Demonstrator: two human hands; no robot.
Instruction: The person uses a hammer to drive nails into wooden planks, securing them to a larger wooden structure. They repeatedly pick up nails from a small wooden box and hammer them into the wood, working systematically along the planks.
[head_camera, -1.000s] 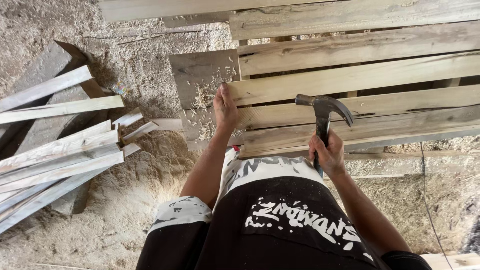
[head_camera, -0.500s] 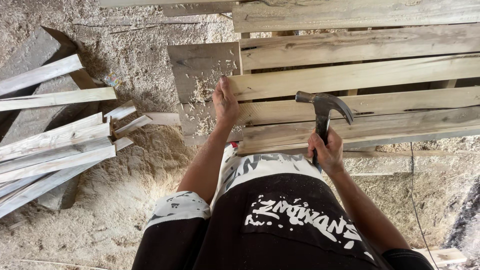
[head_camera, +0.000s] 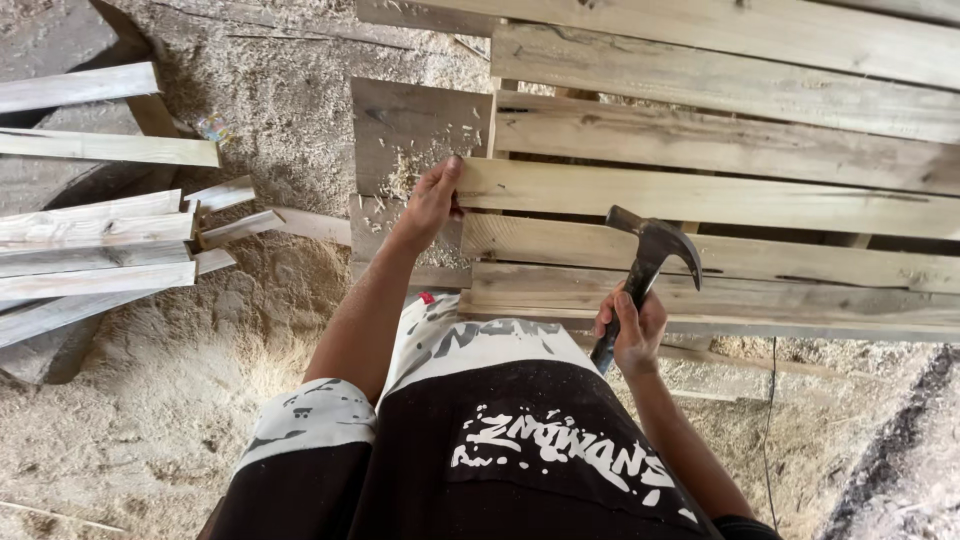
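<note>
Claw hammer (head_camera: 648, 262) — dark steel head, dark handle — stands upright, gripped low. Pale wooden slat (head_camera: 700, 196) lies crosswise on the pallet, its left end held.

Single head-worn view, looking steeply down the wearer's torso from close range. The slatted wooden pallet (head_camera: 720, 200) fills 12 to 3 o'clock, loose planks (head_camera: 100, 240) lie at 9 o'clock, and the sawdust-covered floor (head_camera: 150, 420) spans 7 to 8 o'clock.
</note>
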